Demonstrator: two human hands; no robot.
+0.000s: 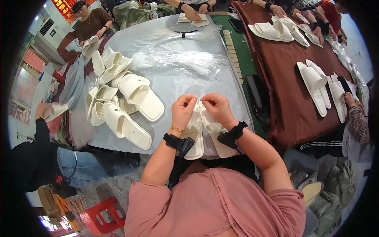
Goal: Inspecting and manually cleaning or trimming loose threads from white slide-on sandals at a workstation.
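Note:
A pair of white slide slippers [195, 147] lies side by side in front of me at the table's near edge, partly covered by my wrists. Over their far ends, my left hand [184, 112] and my right hand [218, 108] are close together, each in a pinch of thumb and forefinger. Whatever is between the fingertips is too thin to make out. To the left of my hands is a loose pile of white slippers [128, 128], some overlapping. Beyond my hands, a bundle of thin clear plastic strands [185, 63] is spread across the grey-covered table [166, 85].
Farther back lies another strand bundle with a black tie [183, 34]. At the right, a brown-covered table [290, 98] holds more slippers [314, 83]; a black bag [256, 93] sits between the tables. Several co-workers handle slippers around. A red plastic stool [92, 221] stands lower left.

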